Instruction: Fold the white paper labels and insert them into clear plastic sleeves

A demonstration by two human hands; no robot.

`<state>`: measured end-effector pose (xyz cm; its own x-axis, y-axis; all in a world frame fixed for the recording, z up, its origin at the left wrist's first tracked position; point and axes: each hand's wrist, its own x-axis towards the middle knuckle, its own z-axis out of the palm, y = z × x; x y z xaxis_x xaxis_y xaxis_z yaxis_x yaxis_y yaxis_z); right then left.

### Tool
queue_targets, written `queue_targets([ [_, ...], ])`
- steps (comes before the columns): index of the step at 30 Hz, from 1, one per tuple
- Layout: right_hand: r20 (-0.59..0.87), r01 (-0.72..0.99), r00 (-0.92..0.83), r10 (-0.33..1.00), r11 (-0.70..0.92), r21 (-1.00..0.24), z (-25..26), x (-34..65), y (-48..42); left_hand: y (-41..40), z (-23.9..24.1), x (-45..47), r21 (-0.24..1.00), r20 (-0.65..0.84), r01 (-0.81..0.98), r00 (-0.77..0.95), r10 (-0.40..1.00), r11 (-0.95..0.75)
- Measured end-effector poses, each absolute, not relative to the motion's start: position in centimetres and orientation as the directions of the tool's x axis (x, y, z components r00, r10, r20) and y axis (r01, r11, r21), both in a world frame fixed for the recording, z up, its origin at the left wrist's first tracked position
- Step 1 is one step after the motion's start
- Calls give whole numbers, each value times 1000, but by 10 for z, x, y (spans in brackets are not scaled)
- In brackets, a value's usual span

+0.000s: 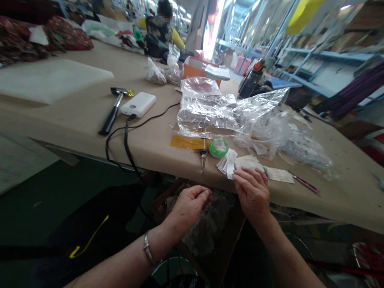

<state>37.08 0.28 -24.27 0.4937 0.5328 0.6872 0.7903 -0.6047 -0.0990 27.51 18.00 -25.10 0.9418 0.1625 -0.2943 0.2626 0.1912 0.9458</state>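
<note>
My left hand [189, 206] is held low, just off the table's front edge, over a box of grey, crumpled material [204, 232]. Thumb and fingertips are pinched together; whatever may be between them is too small to make out. My right hand [253, 194] reaches over the table edge, its fingers stretched out and touching a stack of printed white labels [247, 162]. Loose white strips [227, 162] lie to the left of that stack, and another label [280, 175] is on its right. A green roll of tape [218, 147] sits behind the strips.
Left of the tape are a slim pen-like tool with a metal tip [203, 158] and an amber strip [186, 142]. Clear plastic bags [210, 112] pile up behind. A hammer [112, 114], white power bank [139, 105], cable [126, 140] and tweezers [306, 183] also lie there. A person [159, 32] stands beyond.
</note>
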Motion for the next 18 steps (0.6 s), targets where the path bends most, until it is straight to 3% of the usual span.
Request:
queue_targets([
  [2,694,827,464,551,-550,-117,-238,358,2,168,-243,278,807,-411,347,911,31,478],
  [4,664,867,438,606,-481,-134,-235,339,3,158,-237,282,623,-431,373,897,-97,687],
  [7,601,908,402,691,-385,-164,-235,316,6,150,-235,289,482,-415,364,896,-158,797],
  [11,579,902,423,697,-383,-198,-238,323,2,147,-234,295,536,-482,379,871,-95,754],
  [15,552,718,625,552,-684,-129,-243,362,-10,149,-237,293,653,-546,439,838,-18,617],
  [18,501,633,678,538,-774,-27,-250,379,-18,150,-243,292,699,-527,437,850,-7,566],
])
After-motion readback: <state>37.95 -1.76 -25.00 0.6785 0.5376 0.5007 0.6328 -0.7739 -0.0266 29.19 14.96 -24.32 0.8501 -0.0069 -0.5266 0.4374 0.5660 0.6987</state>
